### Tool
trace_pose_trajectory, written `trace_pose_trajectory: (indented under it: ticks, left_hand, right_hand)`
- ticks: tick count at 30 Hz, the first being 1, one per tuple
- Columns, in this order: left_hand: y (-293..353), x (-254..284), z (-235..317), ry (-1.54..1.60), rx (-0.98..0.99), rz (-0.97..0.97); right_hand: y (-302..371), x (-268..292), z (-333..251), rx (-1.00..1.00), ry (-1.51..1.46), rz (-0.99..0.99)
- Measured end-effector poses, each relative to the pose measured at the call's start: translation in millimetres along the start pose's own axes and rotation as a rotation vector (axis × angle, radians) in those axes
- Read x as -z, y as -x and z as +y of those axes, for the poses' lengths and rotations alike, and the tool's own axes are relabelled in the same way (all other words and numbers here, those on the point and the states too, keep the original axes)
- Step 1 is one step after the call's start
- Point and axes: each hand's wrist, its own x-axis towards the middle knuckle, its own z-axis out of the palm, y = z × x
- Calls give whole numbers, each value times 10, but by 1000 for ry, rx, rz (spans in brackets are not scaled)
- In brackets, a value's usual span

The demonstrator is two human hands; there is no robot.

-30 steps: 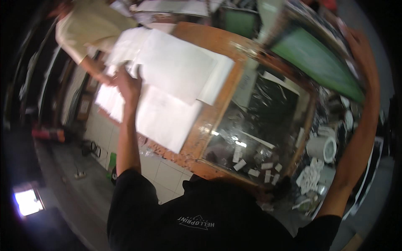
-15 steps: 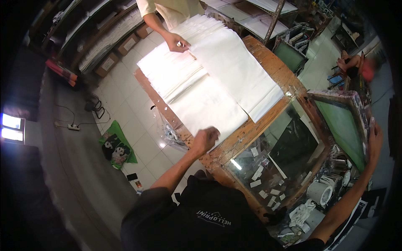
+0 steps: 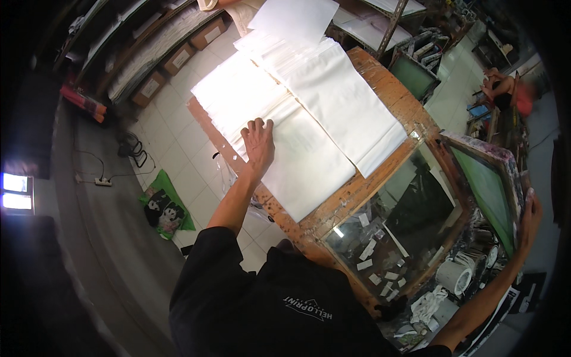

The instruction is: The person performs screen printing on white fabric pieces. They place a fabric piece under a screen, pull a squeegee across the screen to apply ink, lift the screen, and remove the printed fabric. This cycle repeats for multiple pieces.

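White sheets (image 3: 306, 169) lie in overlapping stacks on a wooden table; whether they are paper or thin bags I cannot tell. My left hand (image 3: 259, 146) is over the left stack, palm down, fingers bent and apart, with nothing seen in its grasp. Far to the right, my right hand (image 3: 531, 217) is closed around the outer edge of a screen printing frame (image 3: 489, 178), which stands tilted up with green mesh. Beside it, a glass-topped panel (image 3: 410, 208) is set into the table, with a dark rectangle and several small pale pieces on it.
Across the table a co-worker's arm (image 3: 221, 3) shows near a raised white sheet (image 3: 292, 19). Paint-stained tubs (image 3: 455, 275) and rags (image 3: 428, 304) crowd the right side. Shelves (image 3: 148, 47) line the far left wall. A green bag (image 3: 172, 208) lies on the tiled floor.
My left hand has moved up and away from the near edge of the sheets to their left side. The co-worker's hand has left the stack, and a sheet is now raised there.
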Motion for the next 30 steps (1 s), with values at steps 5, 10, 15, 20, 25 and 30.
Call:
trace_pose_trajectory:
  ticks: [5,10,15,20,25,30]
  left_hand:
    - [5,-8,29,-69,1,102]
    - [-123,-6,50,-1,261,-180]
    - [-30,-78,-23,-50,109,36]
    - [-114,-69,-120,18,158,-165]
    - [-351,24,-113,53,238,-289]
    - [-420,-39,-218,-2,167,-371]
  right_hand:
    - [74,-41,-25,62,54,107]
    - [120,-14,-217,49,-1,-4]
    - [193,-45,-282,65,38,50]
    - [252,-81,-465,-45,44,2]
    - [295,-115,-306,-40,214,116]
    - [294,-210,-287,-87,254,159]
